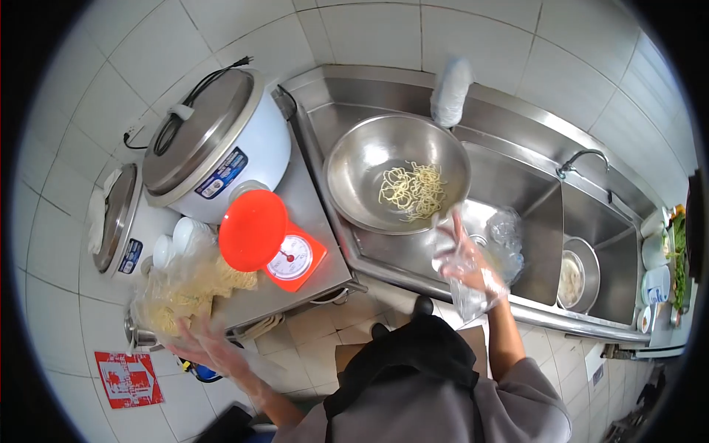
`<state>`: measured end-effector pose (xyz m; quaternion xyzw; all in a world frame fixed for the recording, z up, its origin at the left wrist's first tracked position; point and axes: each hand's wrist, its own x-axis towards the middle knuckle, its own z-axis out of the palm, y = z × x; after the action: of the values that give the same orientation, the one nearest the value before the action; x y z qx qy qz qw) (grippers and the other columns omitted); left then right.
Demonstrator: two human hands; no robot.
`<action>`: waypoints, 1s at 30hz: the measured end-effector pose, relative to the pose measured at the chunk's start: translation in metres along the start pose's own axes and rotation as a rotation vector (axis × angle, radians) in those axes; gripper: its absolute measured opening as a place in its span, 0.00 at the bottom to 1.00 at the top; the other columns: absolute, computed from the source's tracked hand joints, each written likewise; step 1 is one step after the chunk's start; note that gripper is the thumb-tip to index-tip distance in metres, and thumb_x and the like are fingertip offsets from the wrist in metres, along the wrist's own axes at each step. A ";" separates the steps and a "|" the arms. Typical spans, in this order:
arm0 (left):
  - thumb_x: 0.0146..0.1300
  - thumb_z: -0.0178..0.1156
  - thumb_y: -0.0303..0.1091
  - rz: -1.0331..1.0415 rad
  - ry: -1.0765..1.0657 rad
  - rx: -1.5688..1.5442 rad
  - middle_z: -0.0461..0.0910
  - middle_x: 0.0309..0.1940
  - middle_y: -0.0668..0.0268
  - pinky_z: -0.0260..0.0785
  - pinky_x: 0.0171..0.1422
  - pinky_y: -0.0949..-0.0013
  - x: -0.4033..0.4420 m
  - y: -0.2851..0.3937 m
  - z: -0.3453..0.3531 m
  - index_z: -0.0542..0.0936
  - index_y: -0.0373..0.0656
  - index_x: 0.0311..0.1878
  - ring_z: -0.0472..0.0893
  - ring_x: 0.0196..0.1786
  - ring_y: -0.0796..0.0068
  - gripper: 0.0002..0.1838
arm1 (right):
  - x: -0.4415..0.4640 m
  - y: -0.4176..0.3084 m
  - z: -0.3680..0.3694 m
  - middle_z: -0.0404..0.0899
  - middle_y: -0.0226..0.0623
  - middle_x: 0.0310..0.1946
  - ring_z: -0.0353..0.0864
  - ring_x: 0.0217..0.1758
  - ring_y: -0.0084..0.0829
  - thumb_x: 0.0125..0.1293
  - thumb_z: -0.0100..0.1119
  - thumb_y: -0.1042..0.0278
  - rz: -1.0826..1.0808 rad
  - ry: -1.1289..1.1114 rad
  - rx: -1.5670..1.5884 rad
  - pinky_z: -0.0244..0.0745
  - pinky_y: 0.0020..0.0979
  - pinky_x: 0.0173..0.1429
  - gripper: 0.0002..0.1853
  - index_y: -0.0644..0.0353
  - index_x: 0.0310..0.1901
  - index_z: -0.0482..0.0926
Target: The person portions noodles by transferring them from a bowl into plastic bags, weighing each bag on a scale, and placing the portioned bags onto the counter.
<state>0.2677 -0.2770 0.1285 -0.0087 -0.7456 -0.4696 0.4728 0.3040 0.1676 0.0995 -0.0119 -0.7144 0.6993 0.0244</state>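
Observation:
My left hand [214,353], in a clear plastic glove, has its fingers spread at the lower edge of a clear plastic bag of yellow noodles [168,304] on the left counter. Whether it touches the bag is unclear. My right hand [473,264], in a loose clear glove, reaches to the near right rim of a wide steel bowl [362,159] with its fingers stretched out. A small heap of loose yellow noodles [413,190] lies in that bowl. Beside the bag stands a red kitchen scale [297,260] with a round red pan [252,230] on top.
Two large rice cookers [255,159] [129,221] and white bowls [190,235] crowd the left counter [314,251]. Crumpled clear plastic [504,240] lies in the near sink. The far sink holds a metal pot [588,277] under a faucet [587,153]. A wrapped white bundle [451,92] stands behind the bowl.

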 end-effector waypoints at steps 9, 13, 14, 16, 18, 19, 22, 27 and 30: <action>0.65 0.51 0.37 -0.683 -0.866 -0.380 0.74 0.48 0.59 0.72 0.42 0.75 -0.093 0.085 0.148 0.65 0.38 0.62 0.79 0.39 0.70 0.24 | 0.256 0.067 -0.067 0.78 0.49 0.45 0.77 0.49 0.44 0.51 0.61 0.42 -0.011 -0.168 -1.026 0.71 0.37 0.52 0.30 0.57 0.49 0.77; 0.65 0.51 0.30 -0.419 -0.979 -0.139 0.70 0.51 0.57 0.72 0.47 0.71 -0.103 0.112 0.214 0.60 0.37 0.65 0.77 0.41 0.76 0.25 | 0.286 0.111 -0.046 0.80 0.46 0.40 0.79 0.44 0.42 0.53 0.59 0.48 0.006 -0.405 -1.030 0.71 0.37 0.50 0.24 0.59 0.45 0.79; 0.65 0.51 0.29 -0.500 -0.947 -0.228 0.69 0.51 0.57 0.71 0.47 0.72 -0.103 0.109 0.221 0.59 0.39 0.66 0.77 0.41 0.76 0.26 | 0.281 0.104 -0.040 0.80 0.46 0.39 0.79 0.43 0.43 0.52 0.59 0.47 0.074 -0.557 -0.986 0.72 0.37 0.49 0.25 0.61 0.43 0.79; 0.65 0.50 0.27 -0.675 -0.878 -0.430 0.67 0.53 0.58 0.71 0.47 0.73 -0.107 0.100 0.233 0.56 0.42 0.68 0.76 0.41 0.76 0.28 | 0.267 0.073 -0.046 0.80 0.45 0.37 0.79 0.42 0.44 0.53 0.60 0.50 -0.109 -0.495 -1.054 0.73 0.36 0.48 0.23 0.63 0.40 0.78; 0.64 0.50 0.25 -0.735 -0.861 -0.433 0.68 0.52 0.58 0.71 0.46 0.73 -0.097 0.107 0.238 0.57 0.41 0.67 0.77 0.41 0.75 0.28 | 0.252 0.025 -0.070 0.79 0.45 0.36 0.78 0.41 0.44 0.54 0.61 0.53 -0.262 -0.218 -1.147 0.73 0.37 0.47 0.20 0.64 0.38 0.78; 0.64 0.50 0.25 -0.738 -0.851 -0.446 0.68 0.52 0.58 0.72 0.45 0.73 -0.095 0.103 0.241 0.57 0.40 0.67 0.77 0.40 0.75 0.28 | 0.257 0.003 -0.088 0.79 0.45 0.35 0.78 0.40 0.45 0.54 0.61 0.56 -0.331 0.037 -1.190 0.73 0.37 0.47 0.18 0.63 0.37 0.77; 0.64 0.51 0.27 -0.692 -0.890 -0.380 0.69 0.51 0.58 0.72 0.44 0.73 -0.098 0.094 0.246 0.60 0.38 0.65 0.77 0.40 0.76 0.26 | 0.285 -0.031 -0.160 0.77 0.48 0.35 0.77 0.40 0.46 0.57 0.59 0.52 -0.603 0.902 -1.132 0.72 0.40 0.45 0.20 0.63 0.40 0.76; 0.65 0.51 0.30 -0.706 -1.046 -0.344 0.72 0.51 0.61 0.68 0.53 0.71 -0.091 0.123 0.271 0.66 0.40 0.62 0.76 0.47 0.73 0.21 | 0.344 -0.031 -0.230 0.78 0.46 0.38 0.76 0.41 0.48 0.61 0.53 0.54 -0.360 0.633 -1.253 0.71 0.41 0.47 0.17 0.62 0.39 0.76; 0.65 0.53 0.31 -0.603 -1.076 -0.361 0.73 0.53 0.59 0.66 0.57 0.67 -0.086 0.126 0.291 0.68 0.42 0.61 0.76 0.51 0.66 0.21 | 0.372 -0.060 -0.238 0.78 0.51 0.34 0.77 0.39 0.50 0.62 0.52 0.55 -0.748 0.720 -1.186 0.71 0.41 0.47 0.17 0.64 0.34 0.77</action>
<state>0.1699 0.0363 0.1221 -0.1127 -0.7575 -0.6300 -0.1290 -0.0538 0.4228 0.1710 -0.0073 -0.8729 0.1002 0.4775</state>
